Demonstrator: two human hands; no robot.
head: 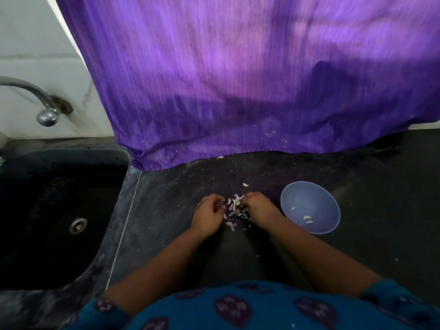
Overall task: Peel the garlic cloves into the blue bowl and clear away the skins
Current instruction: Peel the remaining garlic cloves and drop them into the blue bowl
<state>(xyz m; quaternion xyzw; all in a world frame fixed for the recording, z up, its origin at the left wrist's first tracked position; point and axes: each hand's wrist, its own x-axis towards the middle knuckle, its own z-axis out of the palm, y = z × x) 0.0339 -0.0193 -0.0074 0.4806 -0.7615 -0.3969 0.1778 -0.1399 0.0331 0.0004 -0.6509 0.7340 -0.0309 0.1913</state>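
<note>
Two bare hands meet over a loose heap of pale papery garlic skins [234,208] on the dark speckled stone countertop [369,186], w/ the round blue plastic bowl [309,186] just right of them. Left hand [208,216]: fingers curled inward at the heap's left edge; I read it as pinching a skin or small clove, but what exactly sits between thumb & fingertip I cannot tell. Right hand [258,209]: fingers curled down onto the heap's right edge, gathering or pinching skins; the held item is hidden. Three peeled cream-coloured garlic cloves [307,219] lie on the bowl floor; the two larger ones have long axes approx. left–right in view, the small third one tilts. One stray pale clove or skin piece [245,184] sits apart, beyond the heap, long axis roughly left–right, curved; tip direction too small to judge. Risks, as I see it from the remote seat: skins are light, so a quick sweep could scatter them toward the black sink [59,210] or under the hanging purple striped cloth [238,91], where flecks already cling; a clove buried in the heap could be swept off w/ the waste; a right-wrist swing could nudge the bowl.
</note>
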